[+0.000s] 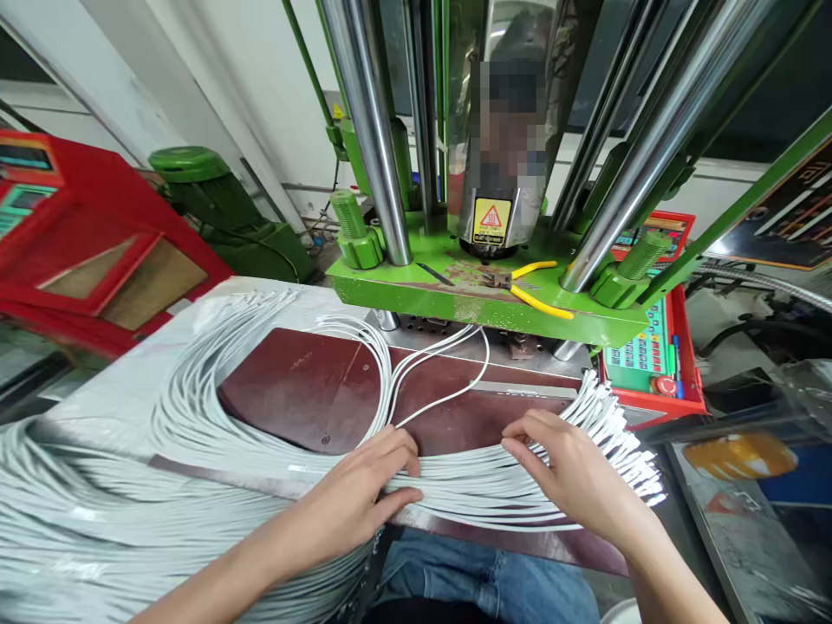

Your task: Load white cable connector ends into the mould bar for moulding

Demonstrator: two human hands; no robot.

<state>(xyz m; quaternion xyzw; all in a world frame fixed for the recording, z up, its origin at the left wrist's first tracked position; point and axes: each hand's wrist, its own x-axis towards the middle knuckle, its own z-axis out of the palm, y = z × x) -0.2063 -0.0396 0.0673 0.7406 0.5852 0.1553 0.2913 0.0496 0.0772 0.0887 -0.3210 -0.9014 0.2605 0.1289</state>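
Grey cables running crosswise under both hands, white ends nearest the right

Cable bundle (pixel 468 475) is lying on the brown board (pixel 312 381) in front of the person, long axis going left to right, bending up and away past the left hand (pixel 373 472). White cable ends (pixel 620 442) are fanning out just beyond the right hand (pixel 572 455), so right is the nearer one there. Left is sitting closer to the few cables looping up toward the green press plate (pixel 416 299); their far ends are going out of sight under it.

Left hand is resting across the bundle, fingers curling over, thumb a little apart; can't tell if it's gripping any cable. Right hand is hovering over or touching the bundle's right part, thumb and fingertips close together; can't tell if a cable is between them.

Bigger cable pile (pixel 84 511) is filling the lower left, apart from the hands. Yellow-handled pliers (pixel 542 307) are lying on top of the press plate. Containers: only a white rim (pixel 620 614) is showing at the bottom edge, maybe a bucket; contents not visible.
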